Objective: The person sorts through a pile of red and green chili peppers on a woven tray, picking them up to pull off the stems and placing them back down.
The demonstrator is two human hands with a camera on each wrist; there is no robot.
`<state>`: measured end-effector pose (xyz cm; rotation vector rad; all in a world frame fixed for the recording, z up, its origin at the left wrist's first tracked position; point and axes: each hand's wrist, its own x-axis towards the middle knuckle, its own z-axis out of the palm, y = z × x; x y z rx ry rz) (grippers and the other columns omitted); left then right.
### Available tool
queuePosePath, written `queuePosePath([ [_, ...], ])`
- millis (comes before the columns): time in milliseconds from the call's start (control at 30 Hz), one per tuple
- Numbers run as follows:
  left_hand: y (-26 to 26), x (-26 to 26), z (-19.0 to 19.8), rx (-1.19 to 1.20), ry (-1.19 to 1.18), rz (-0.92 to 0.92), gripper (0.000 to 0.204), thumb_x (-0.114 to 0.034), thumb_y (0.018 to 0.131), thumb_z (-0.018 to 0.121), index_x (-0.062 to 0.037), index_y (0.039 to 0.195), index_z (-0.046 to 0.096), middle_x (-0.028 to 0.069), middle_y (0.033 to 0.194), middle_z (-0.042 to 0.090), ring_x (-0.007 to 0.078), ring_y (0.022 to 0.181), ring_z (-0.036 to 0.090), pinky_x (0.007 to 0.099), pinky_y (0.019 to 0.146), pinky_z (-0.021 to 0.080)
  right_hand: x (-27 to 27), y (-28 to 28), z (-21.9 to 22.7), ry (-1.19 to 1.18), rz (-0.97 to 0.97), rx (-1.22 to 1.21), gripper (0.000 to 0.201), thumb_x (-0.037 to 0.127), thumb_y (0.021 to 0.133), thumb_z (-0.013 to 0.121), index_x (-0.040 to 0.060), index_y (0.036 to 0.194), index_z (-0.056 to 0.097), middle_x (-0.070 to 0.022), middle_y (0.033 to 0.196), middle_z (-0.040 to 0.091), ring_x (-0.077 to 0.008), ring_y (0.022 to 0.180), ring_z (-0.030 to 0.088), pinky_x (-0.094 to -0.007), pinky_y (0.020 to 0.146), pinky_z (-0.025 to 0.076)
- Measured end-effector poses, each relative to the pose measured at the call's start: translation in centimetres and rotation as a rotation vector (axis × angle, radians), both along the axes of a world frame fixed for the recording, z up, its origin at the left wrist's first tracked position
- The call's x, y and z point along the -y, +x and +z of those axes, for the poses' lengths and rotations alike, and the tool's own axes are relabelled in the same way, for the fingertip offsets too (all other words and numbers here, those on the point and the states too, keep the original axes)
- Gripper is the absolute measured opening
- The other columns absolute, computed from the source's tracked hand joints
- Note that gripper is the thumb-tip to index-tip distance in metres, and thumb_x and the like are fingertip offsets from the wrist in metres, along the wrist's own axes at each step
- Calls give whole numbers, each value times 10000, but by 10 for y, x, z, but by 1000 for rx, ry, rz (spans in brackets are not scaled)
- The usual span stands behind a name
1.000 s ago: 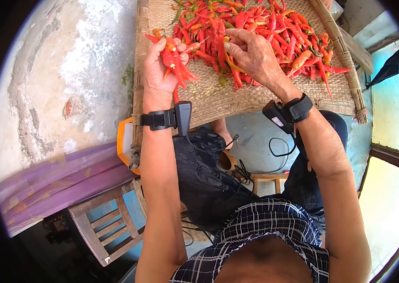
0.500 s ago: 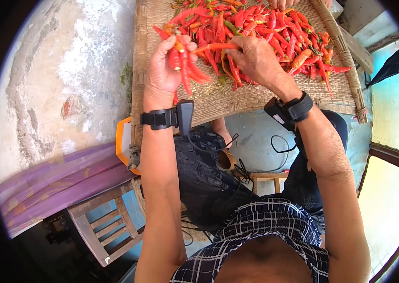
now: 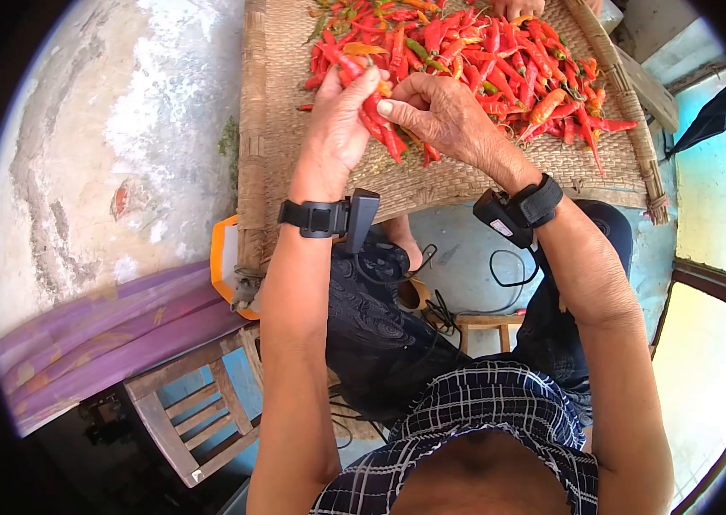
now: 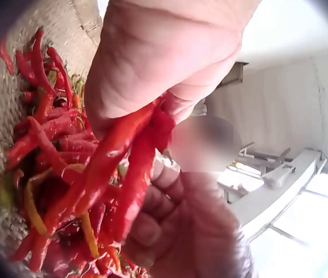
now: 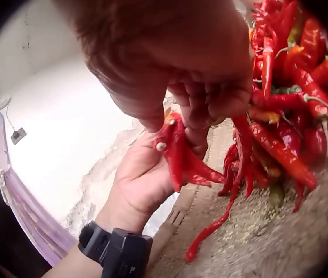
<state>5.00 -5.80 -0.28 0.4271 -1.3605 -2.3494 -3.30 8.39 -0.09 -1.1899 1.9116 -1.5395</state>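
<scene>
My left hand [image 3: 333,133] grips a small bunch of red chili peppers [image 3: 386,133] above the near left of a woven tray [image 3: 281,163]. In the right wrist view the cut-looking pale stem ends of the bunch [image 5: 178,150] face up. My right hand [image 3: 449,120] meets the bunch from the right, thumb and curled fingers pinching at the orange stem end of one chili pepper. In the left wrist view the right fingers [image 4: 158,214] lie behind the held peppers. A heap of red chili peppers [image 3: 543,81], with some orange and green ones, lies beyond both hands.
Another person's hand [image 3: 517,8] is at the far edge of the heap. Small pale seeds [image 5: 248,226] lie scattered on the weave. A wall [image 3: 165,112] stands at left, with a wooden chair [image 3: 200,408] below it. A wooden stool [image 3: 487,324] is under the tray's near side.
The right hand picked an orange-red chili pepper off the heap and brought it to the left hand's bunch. The left hand has moved right, and the two hands now meet.
</scene>
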Motion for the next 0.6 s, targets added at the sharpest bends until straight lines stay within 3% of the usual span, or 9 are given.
queuePosePath([
  [67,-3,-8,-6,-12,9,-14,308,-74,864,624,-50,1151,515,69,1061,586,165,983,566,302,858,482,1,2,-4,-11,-93,-57,399,346,802,706,-42,818,617,-150,661,630,-227,587,616,-349,539,480],
  [133,-5,-14,-9,-13,1,-30,383,-58,859,627,-71,1215,485,48,1166,547,147,1072,532,301,910,458,0,0,-3,32,-105,-76,386,329,798,703,-47,810,617,-165,662,628,-245,597,623,-363,549,484],
  [233,-5,-18,-5,-9,20,-62,393,-64,860,628,-64,1224,478,57,1183,546,158,1104,518,320,944,440,0,-3,-4,97,-116,-128,348,286,788,686,-55,808,618,-190,662,622,-273,616,635,-381,570,490],
  [333,-3,-25,2,-2,85,-62,269,-130,872,635,-47,1114,550,45,1064,592,143,986,566,311,870,477,1,-3,-7,94,-130,-144,304,241,776,651,-58,818,621,-201,656,615,-281,620,637,-383,582,492],
  [467,-6,-17,-5,-4,158,-83,288,-148,876,621,-21,1124,550,56,1078,593,155,1023,554,330,920,445,-3,-3,1,80,-192,-68,270,214,772,620,-53,815,623,-196,650,612,-277,609,627,-384,584,486],
  [600,-5,-18,-2,-63,130,-138,289,-42,841,552,0,1127,539,73,1103,584,179,1044,548,339,961,416,-2,-7,-2,56,-175,-61,264,206,773,616,-53,824,620,-199,665,615,-277,606,622,-384,584,484],
])
